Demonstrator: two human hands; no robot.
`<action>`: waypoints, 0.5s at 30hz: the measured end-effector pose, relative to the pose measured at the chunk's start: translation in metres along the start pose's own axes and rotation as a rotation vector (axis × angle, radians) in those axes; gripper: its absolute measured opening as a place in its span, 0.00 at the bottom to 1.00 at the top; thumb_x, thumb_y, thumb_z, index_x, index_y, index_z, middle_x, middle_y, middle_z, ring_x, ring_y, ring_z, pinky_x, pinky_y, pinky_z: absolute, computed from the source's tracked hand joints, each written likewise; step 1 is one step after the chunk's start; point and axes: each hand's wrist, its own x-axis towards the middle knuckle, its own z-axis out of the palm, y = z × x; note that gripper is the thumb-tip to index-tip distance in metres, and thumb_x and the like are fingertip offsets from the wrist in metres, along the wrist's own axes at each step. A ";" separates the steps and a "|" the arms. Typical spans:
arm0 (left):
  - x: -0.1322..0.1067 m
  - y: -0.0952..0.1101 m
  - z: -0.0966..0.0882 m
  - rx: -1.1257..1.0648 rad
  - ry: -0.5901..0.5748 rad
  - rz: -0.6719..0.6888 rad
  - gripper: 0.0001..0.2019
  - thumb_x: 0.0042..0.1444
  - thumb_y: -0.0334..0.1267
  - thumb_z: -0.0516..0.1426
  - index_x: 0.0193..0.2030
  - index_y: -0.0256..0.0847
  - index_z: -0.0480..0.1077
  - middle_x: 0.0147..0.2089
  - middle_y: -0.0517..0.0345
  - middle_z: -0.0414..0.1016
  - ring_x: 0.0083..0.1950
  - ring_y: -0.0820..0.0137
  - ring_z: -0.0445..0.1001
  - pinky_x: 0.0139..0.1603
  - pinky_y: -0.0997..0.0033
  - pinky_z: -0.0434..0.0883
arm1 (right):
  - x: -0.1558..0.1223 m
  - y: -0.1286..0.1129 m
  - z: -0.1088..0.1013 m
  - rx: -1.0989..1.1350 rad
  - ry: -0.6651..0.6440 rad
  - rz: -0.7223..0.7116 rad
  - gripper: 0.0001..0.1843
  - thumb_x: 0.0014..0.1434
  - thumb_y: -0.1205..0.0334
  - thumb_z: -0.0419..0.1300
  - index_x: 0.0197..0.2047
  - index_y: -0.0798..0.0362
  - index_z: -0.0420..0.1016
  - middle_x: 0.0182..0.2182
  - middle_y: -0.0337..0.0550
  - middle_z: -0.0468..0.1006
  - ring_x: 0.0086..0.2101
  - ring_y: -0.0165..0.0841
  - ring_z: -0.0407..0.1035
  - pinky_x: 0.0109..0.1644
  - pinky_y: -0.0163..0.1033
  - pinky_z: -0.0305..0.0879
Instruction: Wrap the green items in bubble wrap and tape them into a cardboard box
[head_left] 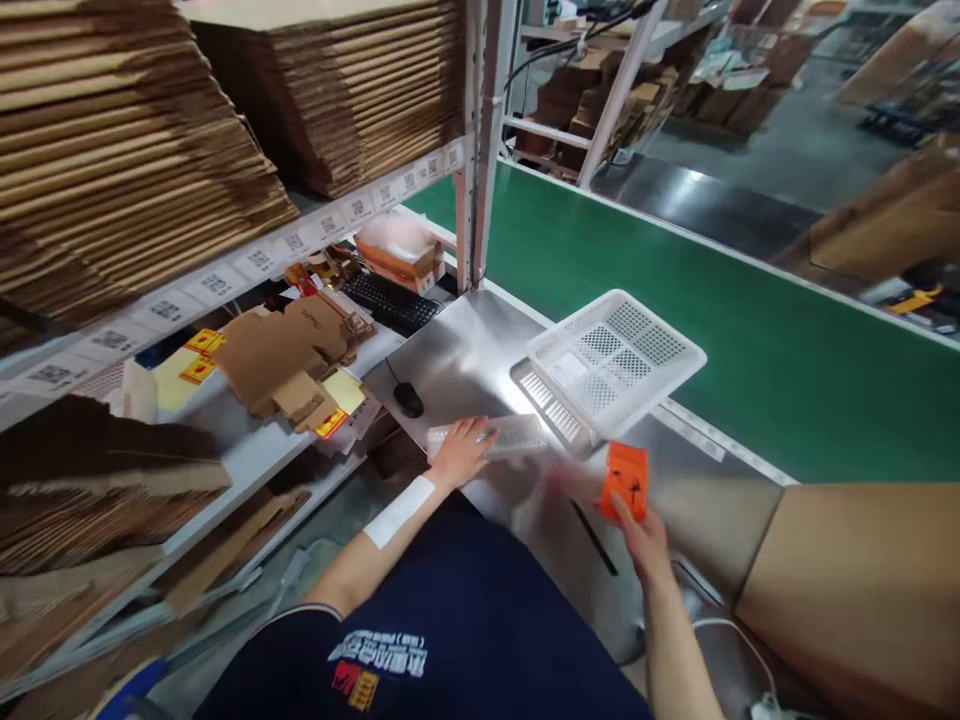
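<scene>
My left hand lies over a long, clear plastic-wrapped package on the metal table, its fingers curled across the package's left part. What is inside the wrapping cannot be made out. In my right hand is a boxy orange object with black marks, raised above the table; its exact kind is unclear. Just beyond both hands, a white perforated plastic basket sits tilted in view, with a pale label on its floor. A thin black strip lies left of my right hand.
A black mouse and a keyboard are at the left. Flattened cartons cover the side shelf, below stacked cardboard. A green conveyor belt runs behind the table. A large carton stands at the right.
</scene>
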 end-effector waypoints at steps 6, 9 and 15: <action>-0.003 0.003 0.000 -0.064 0.020 -0.024 0.30 0.60 0.34 0.68 0.69 0.47 0.73 0.77 0.41 0.68 0.77 0.47 0.67 0.77 0.41 0.66 | -0.020 -0.104 0.070 0.438 -0.417 -0.006 0.33 0.50 0.26 0.70 0.37 0.50 0.84 0.27 0.46 0.83 0.27 0.39 0.75 0.34 0.45 0.77; -0.004 0.006 0.001 -0.075 0.019 -0.041 0.29 0.60 0.34 0.67 0.69 0.45 0.73 0.77 0.41 0.67 0.78 0.48 0.65 0.78 0.42 0.64 | -0.009 -0.120 0.101 0.341 -0.429 0.124 0.35 0.42 0.23 0.73 0.29 0.50 0.80 0.20 0.45 0.79 0.22 0.38 0.72 0.29 0.44 0.74; 0.018 0.023 0.009 -0.039 0.000 -0.132 0.47 0.59 0.43 0.69 0.80 0.34 0.55 0.81 0.31 0.58 0.83 0.43 0.56 0.82 0.34 0.51 | 0.002 -0.113 0.110 0.298 -0.417 0.129 0.34 0.42 0.26 0.73 0.30 0.50 0.79 0.19 0.44 0.78 0.22 0.39 0.73 0.30 0.44 0.74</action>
